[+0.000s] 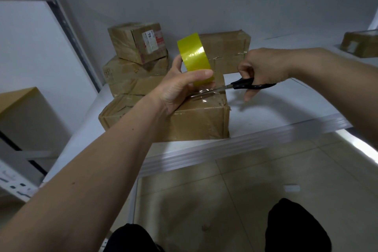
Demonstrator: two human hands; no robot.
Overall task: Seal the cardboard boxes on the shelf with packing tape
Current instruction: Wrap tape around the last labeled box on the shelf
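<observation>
Left hand [180, 86]: grips yellow tape roll [194, 55] above front box [184, 120].
Right hand [263, 67]: holds black-handled scissors [243, 85], blades at the clear tape strip [204, 95].
Front box: near shelf [276, 112] front edge.

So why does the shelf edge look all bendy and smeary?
Head view: the wide lens curves the shelf edge and smears it; glare shines on the yellow tape roll; the right hand with the scissors casts a soft shadow.

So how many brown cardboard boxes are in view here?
6: front taped box under the hands, mid-stack box, box above it, labelled top box, rear box, far-right box. The tan shape at left is unclear; others may be hidden.
</observation>
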